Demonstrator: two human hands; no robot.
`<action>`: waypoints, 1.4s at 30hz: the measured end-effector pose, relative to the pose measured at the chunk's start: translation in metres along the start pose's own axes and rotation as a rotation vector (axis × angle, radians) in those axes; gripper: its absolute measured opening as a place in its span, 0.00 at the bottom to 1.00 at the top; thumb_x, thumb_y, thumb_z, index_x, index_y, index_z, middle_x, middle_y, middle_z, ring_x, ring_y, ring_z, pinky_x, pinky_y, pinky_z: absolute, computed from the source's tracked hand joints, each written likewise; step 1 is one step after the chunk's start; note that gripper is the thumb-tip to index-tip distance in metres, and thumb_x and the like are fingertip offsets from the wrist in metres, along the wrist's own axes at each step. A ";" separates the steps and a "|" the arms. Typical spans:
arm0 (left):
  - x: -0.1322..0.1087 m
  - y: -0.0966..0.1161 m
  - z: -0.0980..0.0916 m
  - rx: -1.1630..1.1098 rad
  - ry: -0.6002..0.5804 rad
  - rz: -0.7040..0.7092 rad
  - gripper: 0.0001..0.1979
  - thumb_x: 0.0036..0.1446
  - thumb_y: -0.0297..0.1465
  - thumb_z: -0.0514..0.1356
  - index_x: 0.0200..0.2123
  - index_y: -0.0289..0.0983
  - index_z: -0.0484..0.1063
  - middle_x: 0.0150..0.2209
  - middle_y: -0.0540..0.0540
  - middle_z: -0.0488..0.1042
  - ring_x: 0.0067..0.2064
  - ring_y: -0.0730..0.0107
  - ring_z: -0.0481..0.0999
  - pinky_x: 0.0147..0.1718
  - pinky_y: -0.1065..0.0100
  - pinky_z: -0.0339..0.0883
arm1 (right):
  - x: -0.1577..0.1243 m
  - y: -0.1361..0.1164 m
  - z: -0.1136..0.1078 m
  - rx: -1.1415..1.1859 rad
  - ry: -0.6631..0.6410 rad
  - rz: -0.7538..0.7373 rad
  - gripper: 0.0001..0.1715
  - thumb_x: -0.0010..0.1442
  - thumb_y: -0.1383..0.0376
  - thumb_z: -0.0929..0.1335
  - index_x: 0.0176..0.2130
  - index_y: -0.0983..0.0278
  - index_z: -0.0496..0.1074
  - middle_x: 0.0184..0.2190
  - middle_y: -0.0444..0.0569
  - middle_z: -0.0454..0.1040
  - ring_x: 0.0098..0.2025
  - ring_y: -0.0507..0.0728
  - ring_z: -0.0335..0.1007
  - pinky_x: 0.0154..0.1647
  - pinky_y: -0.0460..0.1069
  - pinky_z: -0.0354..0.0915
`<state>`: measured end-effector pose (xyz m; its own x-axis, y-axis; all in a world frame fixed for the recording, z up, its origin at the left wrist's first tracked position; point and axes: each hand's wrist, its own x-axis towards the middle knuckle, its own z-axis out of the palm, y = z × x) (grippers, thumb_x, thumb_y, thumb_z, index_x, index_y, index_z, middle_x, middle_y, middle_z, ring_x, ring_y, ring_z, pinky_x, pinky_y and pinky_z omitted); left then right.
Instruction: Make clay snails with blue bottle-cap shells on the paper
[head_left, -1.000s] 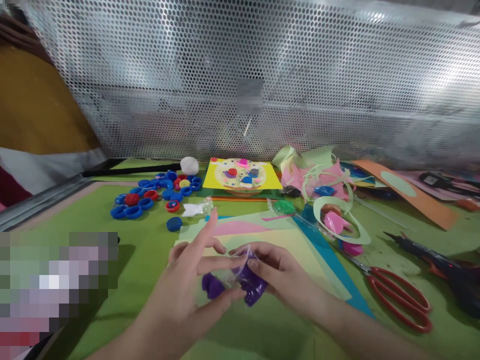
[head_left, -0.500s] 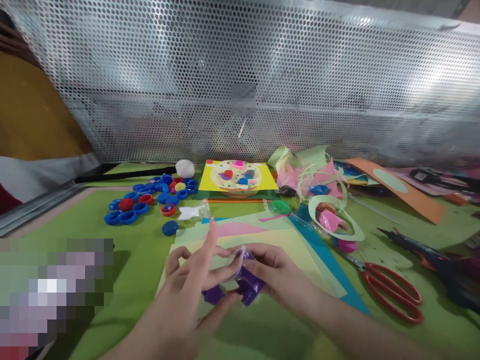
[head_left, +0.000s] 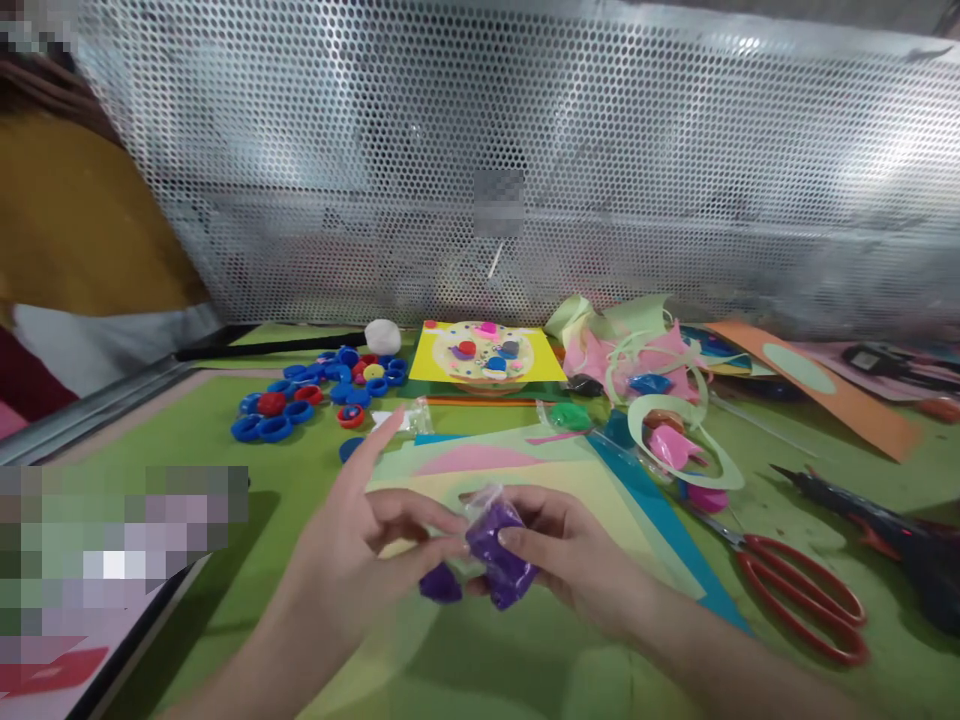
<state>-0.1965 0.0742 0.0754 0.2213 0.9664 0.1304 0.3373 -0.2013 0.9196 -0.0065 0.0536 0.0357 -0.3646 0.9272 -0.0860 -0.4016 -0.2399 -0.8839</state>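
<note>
Purple modelling clay in a small clear bag (head_left: 504, 555) is held up over the paper sheets (head_left: 600, 510). My right hand (head_left: 566, 545) grips the bag from the right, thumb pressed on its front. On the other side, my left hand (head_left: 367, 545) pinches the bag's edge between thumb and fingers, one finger raised. A separate purple clay piece (head_left: 440, 584) shows beneath my left fingers; what supports it is hidden. Pale green, yellow, pink and blue sheets lie under both hands.
Red-handled scissors (head_left: 802, 595) and a dark glue gun (head_left: 892, 535) lie at right. Blue bottle caps (head_left: 274, 428) cluster at left. A yellow card (head_left: 424, 365) with a decorated disc stands behind, near paper scraps (head_left: 592, 330). A perforated metal panel (head_left: 637, 150) closes the back.
My left hand's fingers have shifted to pinch the bag's edge. More of the purple bag's front now shows. The whole view has moved slightly, with objects appearing further right.
</note>
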 end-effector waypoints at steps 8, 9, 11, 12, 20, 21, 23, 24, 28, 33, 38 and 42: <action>0.003 0.003 0.001 -0.201 -0.025 -0.100 0.48 0.46 0.31 0.65 0.64 0.48 0.40 0.42 0.49 0.73 0.28 0.71 0.78 0.25 0.70 0.71 | -0.006 -0.003 0.007 -0.352 -0.002 -0.053 0.17 0.52 0.55 0.72 0.38 0.63 0.71 0.32 0.45 0.73 0.35 0.52 0.68 0.36 0.48 0.63; 0.002 0.000 0.002 -0.173 -0.056 -0.099 0.46 0.47 0.31 0.64 0.64 0.47 0.42 0.43 0.48 0.73 0.28 0.72 0.78 0.27 0.69 0.71 | -0.006 -0.002 0.007 -0.413 0.023 -0.069 0.15 0.54 0.55 0.70 0.36 0.63 0.70 0.30 0.44 0.71 0.32 0.51 0.66 0.33 0.47 0.62; 0.001 -0.005 0.005 -0.135 -0.108 -0.073 0.42 0.47 0.31 0.63 0.62 0.45 0.47 0.43 0.47 0.73 0.29 0.72 0.77 0.28 0.69 0.71 | -0.006 -0.001 0.008 -0.557 0.101 -0.099 0.13 0.56 0.56 0.68 0.30 0.64 0.68 0.24 0.42 0.67 0.27 0.49 0.61 0.27 0.45 0.57; 0.001 -0.006 0.005 -0.118 -0.129 -0.061 0.40 0.47 0.32 0.63 0.62 0.44 0.49 0.42 0.47 0.73 0.29 0.71 0.77 0.28 0.68 0.71 | -0.006 -0.001 0.009 -0.619 0.141 -0.110 0.13 0.56 0.56 0.67 0.28 0.63 0.68 0.22 0.41 0.65 0.25 0.49 0.59 0.25 0.45 0.55; -0.003 0.000 0.008 -0.016 -0.285 -0.072 0.30 0.50 0.33 0.61 0.58 0.43 0.60 0.24 0.55 0.72 0.27 0.69 0.72 0.29 0.68 0.65 | -0.007 -0.006 0.010 -0.744 0.211 -0.177 0.13 0.56 0.60 0.65 0.23 0.63 0.67 0.21 0.42 0.67 0.25 0.50 0.60 0.26 0.45 0.56; -0.004 0.000 0.008 -0.033 -0.287 -0.068 0.30 0.50 0.33 0.61 0.58 0.43 0.59 0.23 0.56 0.71 0.27 0.70 0.71 0.29 0.68 0.65 | -0.008 -0.006 0.010 -0.772 0.199 -0.191 0.13 0.57 0.60 0.65 0.23 0.63 0.67 0.21 0.42 0.67 0.25 0.50 0.60 0.26 0.45 0.56; -0.005 -0.003 0.009 -0.056 -0.280 -0.062 0.31 0.52 0.33 0.60 0.59 0.45 0.57 0.23 0.57 0.69 0.27 0.71 0.71 0.30 0.69 0.64 | -0.009 -0.004 0.011 -0.827 0.166 -0.220 0.14 0.57 0.60 0.66 0.23 0.63 0.68 0.20 0.42 0.68 0.24 0.50 0.61 0.26 0.45 0.56; -0.006 -0.004 0.009 -0.061 -0.272 -0.053 0.31 0.53 0.33 0.60 0.60 0.45 0.55 0.23 0.58 0.69 0.27 0.72 0.71 0.30 0.70 0.64 | -0.010 -0.004 0.011 -0.847 0.159 -0.231 0.14 0.57 0.59 0.66 0.23 0.63 0.68 0.20 0.42 0.69 0.24 0.50 0.61 0.26 0.45 0.56; -0.010 -0.006 0.010 -0.020 -0.253 0.040 0.32 0.54 0.30 0.57 0.61 0.47 0.51 0.22 0.59 0.68 0.27 0.72 0.71 0.31 0.71 0.64 | -0.012 -0.001 0.015 -0.825 0.186 -0.193 0.11 0.54 0.60 0.67 0.24 0.63 0.68 0.23 0.44 0.71 0.26 0.51 0.63 0.27 0.45 0.58; -0.009 -0.005 0.010 0.069 -0.313 0.069 0.27 0.56 0.31 0.55 0.59 0.46 0.57 0.27 0.53 0.72 0.29 0.68 0.72 0.31 0.68 0.64 | -0.011 -0.005 0.020 -0.725 0.213 -0.106 0.15 0.51 0.58 0.67 0.21 0.63 0.62 0.21 0.43 0.66 0.25 0.50 0.59 0.26 0.44 0.56; -0.005 -0.008 0.008 0.078 -0.394 -0.031 0.31 0.54 0.33 0.59 0.61 0.45 0.53 0.26 0.56 0.70 0.29 0.70 0.69 0.32 0.69 0.63 | -0.009 -0.007 0.016 -0.619 0.160 -0.022 0.21 0.51 0.51 0.68 0.21 0.64 0.62 0.19 0.42 0.61 0.23 0.49 0.54 0.25 0.44 0.54; -0.005 -0.012 0.004 0.010 -0.432 0.040 0.31 0.55 0.28 0.56 0.61 0.47 0.52 0.24 0.58 0.65 0.27 0.73 0.67 0.30 0.72 0.62 | -0.007 -0.003 0.009 -0.625 0.143 0.049 0.27 0.50 0.44 0.68 0.23 0.64 0.63 0.21 0.43 0.62 0.24 0.49 0.55 0.26 0.44 0.54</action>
<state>-0.1974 0.0713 0.0625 0.5966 0.8025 -0.0033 0.3292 -0.2410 0.9130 -0.0103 0.0455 0.0429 -0.2374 0.9589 -0.1551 0.1933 -0.1099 -0.9750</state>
